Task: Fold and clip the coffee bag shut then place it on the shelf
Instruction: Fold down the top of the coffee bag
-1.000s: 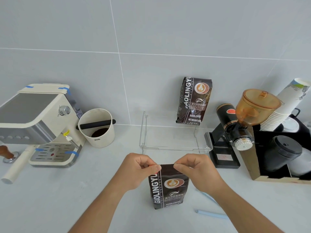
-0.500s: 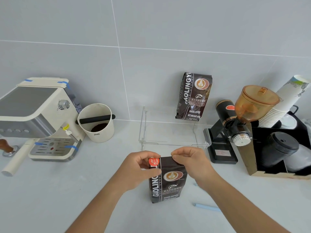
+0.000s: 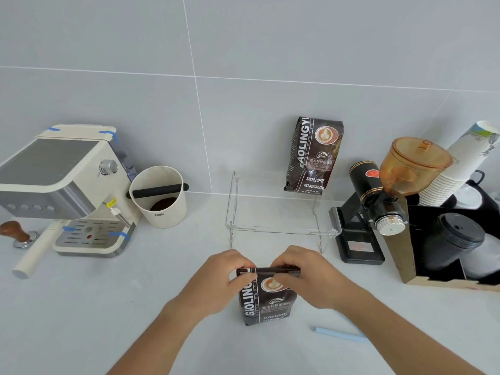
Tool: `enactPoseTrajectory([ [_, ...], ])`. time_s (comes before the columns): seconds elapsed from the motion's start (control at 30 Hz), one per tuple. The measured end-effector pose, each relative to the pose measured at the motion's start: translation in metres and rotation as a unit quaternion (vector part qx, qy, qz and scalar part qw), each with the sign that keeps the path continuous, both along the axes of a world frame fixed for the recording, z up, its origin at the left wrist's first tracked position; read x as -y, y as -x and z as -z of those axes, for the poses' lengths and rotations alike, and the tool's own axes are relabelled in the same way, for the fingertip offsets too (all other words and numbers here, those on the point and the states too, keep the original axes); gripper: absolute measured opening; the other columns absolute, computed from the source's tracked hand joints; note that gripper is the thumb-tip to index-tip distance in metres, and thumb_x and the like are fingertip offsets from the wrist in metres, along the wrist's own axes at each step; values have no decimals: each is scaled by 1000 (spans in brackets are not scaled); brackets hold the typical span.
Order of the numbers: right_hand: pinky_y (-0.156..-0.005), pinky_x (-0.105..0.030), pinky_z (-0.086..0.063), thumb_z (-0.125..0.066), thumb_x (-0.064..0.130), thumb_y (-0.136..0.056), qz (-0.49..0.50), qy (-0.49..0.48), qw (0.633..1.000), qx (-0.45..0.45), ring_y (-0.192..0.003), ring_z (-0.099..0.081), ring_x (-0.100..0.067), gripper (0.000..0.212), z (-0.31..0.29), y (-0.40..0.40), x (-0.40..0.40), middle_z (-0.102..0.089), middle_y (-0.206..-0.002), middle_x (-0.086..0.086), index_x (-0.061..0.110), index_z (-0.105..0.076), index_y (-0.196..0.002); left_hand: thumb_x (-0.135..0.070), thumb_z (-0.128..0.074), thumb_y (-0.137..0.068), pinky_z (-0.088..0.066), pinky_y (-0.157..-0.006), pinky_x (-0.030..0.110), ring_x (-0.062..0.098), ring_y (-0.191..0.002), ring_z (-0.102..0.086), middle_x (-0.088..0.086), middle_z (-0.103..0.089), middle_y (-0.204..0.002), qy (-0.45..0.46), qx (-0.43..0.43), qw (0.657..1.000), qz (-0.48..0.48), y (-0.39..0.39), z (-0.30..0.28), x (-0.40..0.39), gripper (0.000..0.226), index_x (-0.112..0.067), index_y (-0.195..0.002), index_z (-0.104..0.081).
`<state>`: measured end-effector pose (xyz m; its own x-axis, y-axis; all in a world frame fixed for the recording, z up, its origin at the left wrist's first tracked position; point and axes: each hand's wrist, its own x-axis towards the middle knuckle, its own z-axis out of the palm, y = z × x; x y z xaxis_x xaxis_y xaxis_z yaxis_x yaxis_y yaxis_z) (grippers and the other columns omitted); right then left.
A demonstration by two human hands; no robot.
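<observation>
Dark coffee bag (image 3: pixel 266 299) upright between both hands (image 3: pixel 270 280), top pinched.

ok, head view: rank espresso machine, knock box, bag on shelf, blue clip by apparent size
1. espresso machine, clearly largest.
2. knock box and bag on the shelf: look alike in area, and they sit at different depths, so I won't rank them.
3. blue clip, smallest, though nearest the camera.

Glossy dark foil on the coffee bag (image 3: pixel 266 299); clear, shiny acrylic with thin metal legs on the shelf (image 3: pixel 281 212); brushed steel and cream matt plastic on the espresso machine (image 3: pixel 62 185); translucent amber plastic for the grinder hopper (image 3: pixel 414 166); smooth matt grey on the countertop (image 3: pixel 108 307); turned wood on the tamper (image 3: pixel 15 232)
</observation>
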<state>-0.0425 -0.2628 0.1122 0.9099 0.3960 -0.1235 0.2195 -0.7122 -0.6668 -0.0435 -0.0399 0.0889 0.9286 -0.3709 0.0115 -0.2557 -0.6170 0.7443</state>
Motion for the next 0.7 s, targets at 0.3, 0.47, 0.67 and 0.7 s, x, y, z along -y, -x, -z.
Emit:
enactPoseTrajectory([
  [0.3, -66, -23, -51, -70, 20, -83, 0, -49, 997, 54, -72, -66, -11, 9, 6, 3, 7, -76, -79, 4, 23, -77, -88, -37, -45, -93, -47, -68, 33, 18, -79, -60, -2, -71, -88, -134, 100, 984, 69, 4, -12, 29, 24, -26, -99, -66],
  [0.47, -62, -28, -50, -51, 27, -94, -73, -5, 995, 73, -67, -61, -15, 22, 3, 1, 12, -75, -79, 3, 21, -72, -96, -31, -44, -96, -36, -54, 35, 25, -57, -45, 11, -57, -60, -123, 44, 987, 94, -2, -16, 26, 35, -9, -70, -53],
  [0.67, -61, -14, -46, -64, 26, -89, -26, -30, 995, 95, -66, -64, -6, 12, 5, -3, 20, -76, -77, 14, 23, -75, -87, -33, -52, -93, -38, -52, 26, 22, -58, -53, 5, -66, -63, -97, 23, 991, 88, -10, -19, 15, 26, -16, -79, -65],
  [0.7, -58, -12, -43, -67, 25, -87, -16, -37, 994, 97, -61, -61, -4, 10, 6, -4, 22, -73, -69, 19, 22, -76, -84, -35, -55, -91, -43, -55, 28, 21, -60, -57, 3, -70, -67, -86, 18, 994, 69, -11, -18, 12, 22, -20, -83, -69],
])
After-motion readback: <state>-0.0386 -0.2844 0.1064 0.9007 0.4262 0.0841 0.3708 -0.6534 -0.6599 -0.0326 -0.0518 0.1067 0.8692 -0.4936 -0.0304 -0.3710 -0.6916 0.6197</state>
